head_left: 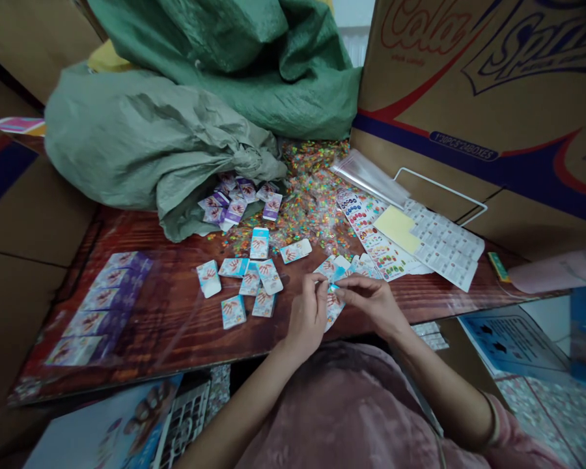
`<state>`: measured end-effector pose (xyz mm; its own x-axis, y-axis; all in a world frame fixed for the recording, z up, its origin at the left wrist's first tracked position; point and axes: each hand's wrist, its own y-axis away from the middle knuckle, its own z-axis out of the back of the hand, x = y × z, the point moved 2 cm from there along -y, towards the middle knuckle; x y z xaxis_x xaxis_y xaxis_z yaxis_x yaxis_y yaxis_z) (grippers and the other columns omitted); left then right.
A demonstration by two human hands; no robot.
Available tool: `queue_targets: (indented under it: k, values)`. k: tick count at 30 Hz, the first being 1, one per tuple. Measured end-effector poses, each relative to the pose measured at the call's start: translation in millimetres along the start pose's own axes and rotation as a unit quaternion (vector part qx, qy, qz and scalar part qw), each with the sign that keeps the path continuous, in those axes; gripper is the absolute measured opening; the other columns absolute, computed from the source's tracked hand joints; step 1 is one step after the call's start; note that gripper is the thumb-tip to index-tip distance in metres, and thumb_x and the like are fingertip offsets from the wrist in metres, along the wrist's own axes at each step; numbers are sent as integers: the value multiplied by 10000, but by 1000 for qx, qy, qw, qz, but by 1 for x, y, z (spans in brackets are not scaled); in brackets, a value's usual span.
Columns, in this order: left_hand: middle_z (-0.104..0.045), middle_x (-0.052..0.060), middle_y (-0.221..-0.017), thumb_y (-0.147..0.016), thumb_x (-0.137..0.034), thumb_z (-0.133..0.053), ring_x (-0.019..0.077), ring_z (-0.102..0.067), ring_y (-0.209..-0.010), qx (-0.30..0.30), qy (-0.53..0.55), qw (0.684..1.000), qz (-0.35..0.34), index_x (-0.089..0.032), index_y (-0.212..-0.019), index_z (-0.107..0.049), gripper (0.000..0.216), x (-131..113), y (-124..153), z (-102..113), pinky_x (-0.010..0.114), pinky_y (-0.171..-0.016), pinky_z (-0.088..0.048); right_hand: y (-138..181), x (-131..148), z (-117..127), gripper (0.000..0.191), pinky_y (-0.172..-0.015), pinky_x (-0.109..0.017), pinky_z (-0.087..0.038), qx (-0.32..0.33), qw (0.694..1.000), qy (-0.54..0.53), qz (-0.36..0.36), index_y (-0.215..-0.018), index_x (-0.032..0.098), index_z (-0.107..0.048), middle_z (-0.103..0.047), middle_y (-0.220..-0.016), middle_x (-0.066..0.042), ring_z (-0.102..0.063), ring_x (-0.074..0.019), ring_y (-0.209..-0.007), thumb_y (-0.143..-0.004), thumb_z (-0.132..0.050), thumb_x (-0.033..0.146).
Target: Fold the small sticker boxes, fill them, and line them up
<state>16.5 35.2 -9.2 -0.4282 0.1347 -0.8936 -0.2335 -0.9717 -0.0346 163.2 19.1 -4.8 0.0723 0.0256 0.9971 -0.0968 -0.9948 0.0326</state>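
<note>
Both my hands meet at the near edge of a reddish wooden board (166, 326). My left hand (306, 314) and my right hand (371, 301) pinch the same small blue-and-white packet (333, 305) printed with a hand picture. More packets like it (247, 281) lie scattered on the board just left of my hands. A few purple packets (234, 198) spill from the mouth of a green woven sack (141, 140).
A heap of tiny coloured pieces (312, 195) in clear film lies behind the packets. Printed sticker sheets (376, 234), a yellow pad (398, 228) and white blister sheets (444, 244) lie to the right. A wrapped row of packets (102, 303) sits left. Cardboard boxes (483, 85) stand behind.
</note>
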Motion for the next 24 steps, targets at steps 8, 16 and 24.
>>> queue_targets:
  k: [8, 16, 24]
  values:
    - [-624, 3, -801, -959, -320, -336, 150, -618, -661, 14, -29, 999, -21, -218, -1051, -445, 175, -1, 0, -1, 256, -610, -401, -1, -10, 1, 98, -698, -272, -459, -33, 998, -39, -43, -741, 237, -765, -685, -730, 1, -584, -132, -704, -671, -790, 301]
    - [-651, 30, -928, -966, -312, -340, 161, -645, -832, 6, 14, 1000, -14, -214, -1105, -461, 209, 6, 4, 2, 262, -716, -452, 12, 4, -3, 142, -732, -310, -465, 59, 971, 161, 166, -909, 219, -725, -625, -797, -35, -585, -158, -766, -880, -590, 251]
    - [-661, 58, -864, -972, -327, -302, 194, -643, -744, -99, -109, 989, 18, -190, -1115, -500, 280, 13, -23, 38, 289, -664, -455, -9, -11, 2, 295, -787, -348, -466, -22, 911, 372, 177, -1059, 191, -685, -619, -898, -89, -587, -212, -861, -949, -465, 354]
